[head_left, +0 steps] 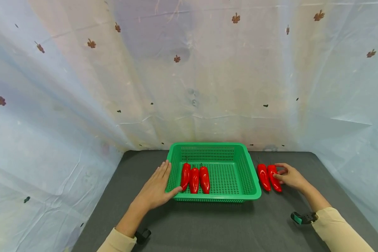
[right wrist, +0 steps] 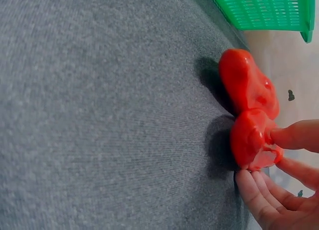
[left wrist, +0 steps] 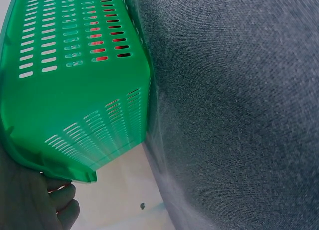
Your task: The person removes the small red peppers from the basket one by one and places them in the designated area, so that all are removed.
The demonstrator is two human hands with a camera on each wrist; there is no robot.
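Note:
A green plastic basket (head_left: 253, 189) with slotted walls stands on the dark table. Inside it, toward the left, three red chili peppers (head_left: 194, 181) lie side by side with their stems pointing away. My left hand (head_left: 154, 187) rests on the basket's left rim, fingers straight and thumb spread toward the front corner. To the right of the basket are two more red peppers on the cloth. My right hand (head_left: 291, 177) holds the outer pepper (right wrist: 244, 142) between thumb and fingers. Touching it on the basket side is the inner pepper (head_left: 263, 177).
A grey cloth surface (head_left: 207, 227) covers the table. Pale plastic sheeting (head_left: 207, 87) with small brown leaf marks hangs behind and at both sides. Dark bands (head_left: 303, 218) with devices sit on both wrists, by the cream sleeves (head_left: 336, 227).

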